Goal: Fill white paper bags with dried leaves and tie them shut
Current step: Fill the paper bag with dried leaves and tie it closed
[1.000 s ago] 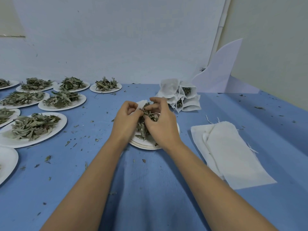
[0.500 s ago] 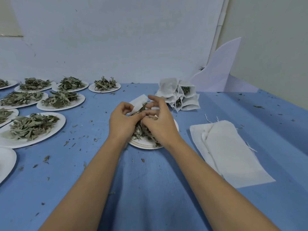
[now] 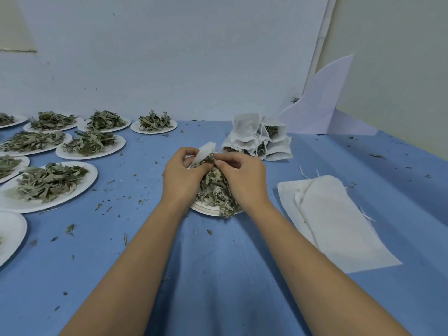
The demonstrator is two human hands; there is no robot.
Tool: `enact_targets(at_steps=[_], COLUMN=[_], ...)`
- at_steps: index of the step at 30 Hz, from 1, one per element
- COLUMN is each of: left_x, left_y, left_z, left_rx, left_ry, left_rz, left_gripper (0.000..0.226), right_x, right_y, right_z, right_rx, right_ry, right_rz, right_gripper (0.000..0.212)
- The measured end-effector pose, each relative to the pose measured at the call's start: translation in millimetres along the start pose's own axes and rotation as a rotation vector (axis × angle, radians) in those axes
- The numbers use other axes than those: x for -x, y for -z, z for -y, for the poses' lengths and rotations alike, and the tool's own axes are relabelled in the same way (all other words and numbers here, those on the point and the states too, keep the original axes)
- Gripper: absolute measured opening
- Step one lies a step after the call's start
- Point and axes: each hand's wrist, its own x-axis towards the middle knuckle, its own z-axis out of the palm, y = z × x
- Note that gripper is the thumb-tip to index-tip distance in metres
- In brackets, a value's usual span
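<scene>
Since a second ago, more of the small white paper bag (image 3: 204, 152) has been raised into sight above the left hand (image 3: 183, 177). More of the dried grey-green leaves (image 3: 215, 190) has been uncovered between the wrists. Both hands have otherwise been kept close together at the middle of the blue cloth-covered table (image 3: 218, 275).

The bag is gripped by the curled left fingers. A tuft of leaves is pinched at its opening by the right hand (image 3: 242, 181), thumb against fingertips. The leaves are heaped on a round white paper plate (image 3: 206, 211), of which only the near rim is seen; the rest is covered by hands and leaves. The bag's mouth is hidden behind fingers and leaves, so how full it is cannot be told.

At 1 o'clock from the hands a pile of stuffed white bags (image 3: 259, 141) is stacked, with leaves showing at some ends; whether they are tied cannot be made out. At 3 to 4 o'clock a flat stack of empty white bags (image 3: 334, 221) is laid, with loose threads at its edges. From 9 to 11 o'clock, white plates heaped with leaves (image 3: 52, 183) are set out, several cut off by the left edge. Leaf crumbs (image 3: 106, 207) are scattered over the cloth.
</scene>
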Motion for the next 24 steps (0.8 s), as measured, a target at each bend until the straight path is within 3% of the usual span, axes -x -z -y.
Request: enact_targets(at_steps=[8,13,17,21,24], left_x=[1.5,3.6,2.1,-0.2,-0.6], left_y=[2.6,-1.8,-3.9,-1.4,-2.2], left_z=[0.1,-2.9,-2.4,-1.8,-3.2], left_rx=[-0.051,-0.019,0.063,0.133,0.174], left_ry=[-0.022,-0.021,-0.008,0.028,0.045], left_rz=[0.133,0.180,0.119,0.056,0.027], left_gripper=[0.030,0.025,0.017,0.016,0.018], right_x=[-1.5,-2.8,-1.6,-5.5,-5.8], right_y=[1.9,5.0,2.6,2.2,3.8], right_z=[-0.6,-3.6,-3.2,-3.7,-6.3], right_rx=[0.072,0.062,-0.012,0.016,-0.036], right_ry=[-0.016,-0.053,-0.072,-0.048,-0.105], right_rz=[0.070,-0.024,-0.081,-0.033,0.019], right_gripper=[0.015,0.013,0.022,0.034,0.026])
